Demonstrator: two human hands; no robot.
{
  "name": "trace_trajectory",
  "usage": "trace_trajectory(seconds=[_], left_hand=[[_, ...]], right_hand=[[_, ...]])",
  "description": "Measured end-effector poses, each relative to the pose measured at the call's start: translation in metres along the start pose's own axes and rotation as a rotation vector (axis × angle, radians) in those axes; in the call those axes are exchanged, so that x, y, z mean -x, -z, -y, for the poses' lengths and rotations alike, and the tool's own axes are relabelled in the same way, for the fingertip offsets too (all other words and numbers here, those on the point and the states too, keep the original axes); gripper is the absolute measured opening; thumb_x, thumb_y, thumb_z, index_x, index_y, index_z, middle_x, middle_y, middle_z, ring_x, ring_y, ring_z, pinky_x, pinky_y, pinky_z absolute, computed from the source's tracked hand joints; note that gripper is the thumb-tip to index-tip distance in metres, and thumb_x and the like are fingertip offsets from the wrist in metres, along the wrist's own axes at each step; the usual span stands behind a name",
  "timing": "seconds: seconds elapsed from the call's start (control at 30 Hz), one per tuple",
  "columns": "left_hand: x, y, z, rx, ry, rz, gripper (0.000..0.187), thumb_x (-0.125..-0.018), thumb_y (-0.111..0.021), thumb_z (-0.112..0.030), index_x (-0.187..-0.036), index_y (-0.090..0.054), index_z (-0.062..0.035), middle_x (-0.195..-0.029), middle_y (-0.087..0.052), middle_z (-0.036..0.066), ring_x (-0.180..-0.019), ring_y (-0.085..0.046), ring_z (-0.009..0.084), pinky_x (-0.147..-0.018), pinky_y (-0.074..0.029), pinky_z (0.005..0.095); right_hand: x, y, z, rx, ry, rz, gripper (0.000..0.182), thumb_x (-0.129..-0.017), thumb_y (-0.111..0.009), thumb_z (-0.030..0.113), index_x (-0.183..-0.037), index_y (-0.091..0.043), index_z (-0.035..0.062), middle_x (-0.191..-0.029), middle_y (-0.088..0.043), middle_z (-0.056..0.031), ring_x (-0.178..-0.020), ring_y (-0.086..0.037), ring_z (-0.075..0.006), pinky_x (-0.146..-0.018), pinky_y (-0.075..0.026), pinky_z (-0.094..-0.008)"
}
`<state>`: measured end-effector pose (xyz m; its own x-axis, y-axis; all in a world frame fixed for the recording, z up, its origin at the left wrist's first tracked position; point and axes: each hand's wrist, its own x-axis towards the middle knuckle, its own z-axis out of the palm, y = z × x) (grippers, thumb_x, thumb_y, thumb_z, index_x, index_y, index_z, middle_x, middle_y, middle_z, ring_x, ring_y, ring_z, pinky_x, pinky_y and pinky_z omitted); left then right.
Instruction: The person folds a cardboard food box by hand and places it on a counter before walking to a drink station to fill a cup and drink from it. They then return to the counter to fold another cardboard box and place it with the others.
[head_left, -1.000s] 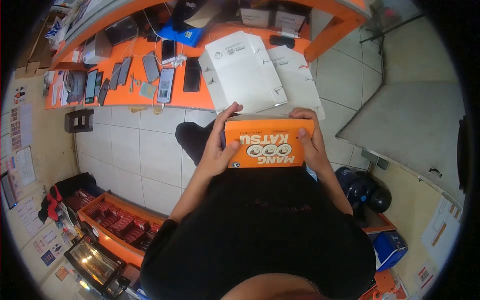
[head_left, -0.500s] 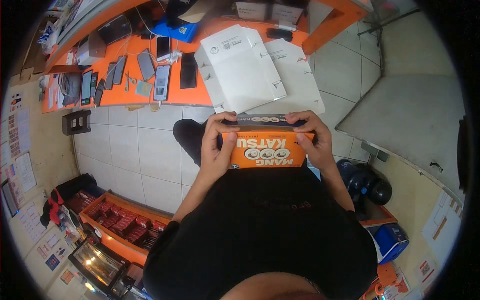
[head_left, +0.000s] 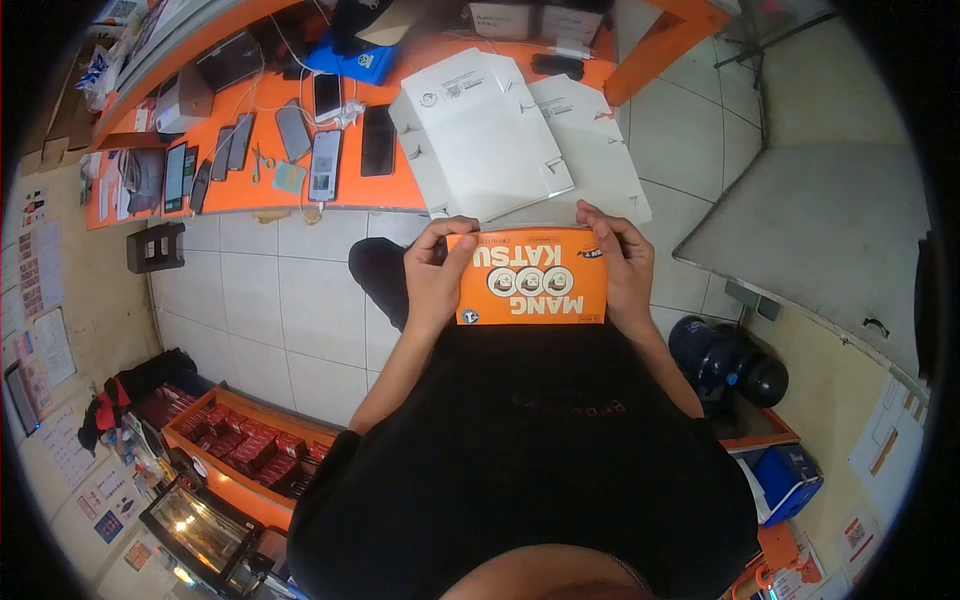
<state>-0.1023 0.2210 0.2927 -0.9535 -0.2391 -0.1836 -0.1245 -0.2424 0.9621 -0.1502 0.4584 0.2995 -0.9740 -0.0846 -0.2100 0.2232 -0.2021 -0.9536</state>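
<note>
An orange cardboard food box (head_left: 535,305) printed "MANG KATSU" is held in front of my chest, its lettering upside down to me. My left hand (head_left: 437,268) grips its left end, thumb on the orange face and fingers curled over the far edge. At the other end my right hand (head_left: 625,265) has its thumb on the same face, with the fingers behind the edge. Just beyond the box, flat white-sided carton blanks (head_left: 490,140) lie overlapping on the orange table and jut past its front edge.
Several phones (head_left: 323,165), scissors (head_left: 262,160) and cables lie on the orange table (head_left: 225,195). A wooden crate of small red boxes (head_left: 250,445) stands lower left, beside a lit display case (head_left: 195,530). Dark water jugs (head_left: 735,365) stand at right near a grey panel (head_left: 810,240).
The box has tipped so its orange face shows fully, and its dark side strip with the opening is out of sight. My right hand has shifted slightly left.
</note>
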Motion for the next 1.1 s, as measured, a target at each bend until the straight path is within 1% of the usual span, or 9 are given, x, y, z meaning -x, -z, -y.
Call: trace_trajectory(seconds=[0.23, 0.33, 0.43, 0.53, 0.7, 0.87, 0.93, 1.03, 1.1], left_hand=[[-0.006, 0.003, -0.012, -0.099, 0.076, 0.061, 0.023, -0.094, -0.071, -0.005, -0.116, -0.067, 0.0021, -0.109, -0.072, 0.011, -0.099, -0.065, 0.0122, -0.087, -0.052, 0.0262], [-0.002, 0.005, 0.005, -0.051, 0.08, -0.009, 0.027, -0.096, -0.072, -0.016, -0.116, -0.067, 0.0027, -0.113, -0.072, 0.013, -0.102, -0.066, 0.0138, -0.087, -0.054, 0.0274], [0.0, 0.016, 0.04, 0.194, -0.011, 0.007, 0.065, -0.088, -0.072, -0.053, -0.118, -0.066, 0.0042, -0.117, -0.07, 0.015, -0.104, -0.068, 0.019, -0.09, -0.056, 0.0321], [-0.003, 0.016, 0.04, 0.115, 0.026, -0.026, 0.072, -0.084, -0.073, -0.057, -0.12, -0.064, 0.0048, -0.119, -0.07, 0.016, -0.103, -0.069, 0.0208, -0.089, -0.057, 0.0331], [-0.017, 0.015, 0.012, 0.246, 0.228, 0.089, 0.012, -0.1, -0.062, -0.011, -0.107, -0.067, -0.0024, -0.13, -0.065, 0.017, -0.118, -0.062, 0.0217, -0.101, -0.05, 0.036], [-0.035, 0.011, 0.001, 0.077, 0.156, 0.074, 0.013, -0.101, -0.062, -0.014, -0.1, -0.064, -0.0019, -0.13, -0.065, 0.017, -0.111, -0.065, 0.0206, -0.097, -0.053, 0.0332], [-0.042, 0.01, -0.008, 0.304, 0.383, 0.068, 0.018, -0.101, -0.063, -0.017, -0.103, -0.063, 0.0008, -0.129, -0.065, 0.017, -0.107, -0.067, 0.0192, -0.095, -0.054, 0.0331], [-0.076, 0.048, 0.022, 0.487, 0.662, 0.22, 0.034, -0.102, -0.062, -0.023, -0.12, -0.059, 0.0049, -0.133, -0.064, 0.018, -0.113, -0.067, 0.0234, -0.096, -0.055, 0.0349], [-0.09, 0.034, 0.021, 0.788, 0.866, 0.39, 0.045, -0.103, -0.058, -0.03, -0.131, -0.054, 0.0052, -0.135, -0.062, 0.019, -0.119, -0.065, 0.0271, -0.098, -0.055, 0.0365]], right_hand=[[-0.002, 0.006, -0.002, 0.055, -0.02, 0.061, 0.028, -0.106, -0.055, 0.02, -0.116, -0.066, -0.0037, -0.126, -0.067, -0.0185, -0.117, -0.063, -0.0209, -0.102, -0.05, -0.0331], [0.006, 0.004, -0.009, -0.028, -0.051, 0.078, 0.035, -0.108, -0.051, 0.026, -0.125, -0.063, -0.0024, -0.122, -0.068, -0.0161, -0.114, -0.064, -0.0191, -0.1, -0.051, -0.0322], [0.002, 0.006, -0.01, -0.134, -0.135, 0.102, 0.038, -0.108, -0.05, 0.028, -0.13, -0.062, -0.0002, -0.115, -0.069, -0.0121, -0.104, -0.066, -0.0151, -0.093, -0.054, -0.0293], [0.002, 0.004, -0.013, -0.195, -0.178, 0.096, 0.036, -0.108, -0.051, 0.028, -0.129, -0.063, 0.0009, -0.11, -0.07, -0.0096, -0.094, -0.067, -0.0126, -0.085, -0.056, -0.0268], [-0.013, 0.007, 0.001, -0.288, -0.251, 0.095, 0.035, -0.107, -0.053, 0.027, -0.125, -0.064, -0.0006, -0.109, -0.07, -0.01, -0.093, -0.069, -0.0141, -0.082, -0.058, -0.0274], [-0.035, 0.005, 0.005, -0.293, -0.392, 0.107, 0.032, -0.104, -0.056, 0.026, -0.118, -0.065, -0.001, -0.107, -0.069, -0.0102, -0.098, -0.068, -0.016, -0.085, -0.057, -0.03], [-0.04, 0.012, 0.002, -0.311, -0.446, 0.113, 0.035, -0.103, -0.058, 0.028, -0.128, -0.06, 0.0029, -0.117, -0.066, -0.0119, -0.1, -0.067, -0.0174, -0.088, -0.056, -0.0329], [-0.051, 0.021, 0.008, -0.259, -0.433, 0.474, 0.086, -0.095, -0.068, 0.048, -0.16, -0.02, 0.0177, -0.147, -0.048, -0.0152, -0.127, -0.053, -0.0246, -0.107, -0.044, -0.0419], [-0.049, 0.009, 0.015, 0.04, 0.14, 0.696, 0.133, -0.065, -0.095, 0.046, -0.162, -0.011, 0.0123, -0.16, -0.031, -0.0188, -0.145, -0.034, -0.0328, -0.121, -0.026, -0.0444]])
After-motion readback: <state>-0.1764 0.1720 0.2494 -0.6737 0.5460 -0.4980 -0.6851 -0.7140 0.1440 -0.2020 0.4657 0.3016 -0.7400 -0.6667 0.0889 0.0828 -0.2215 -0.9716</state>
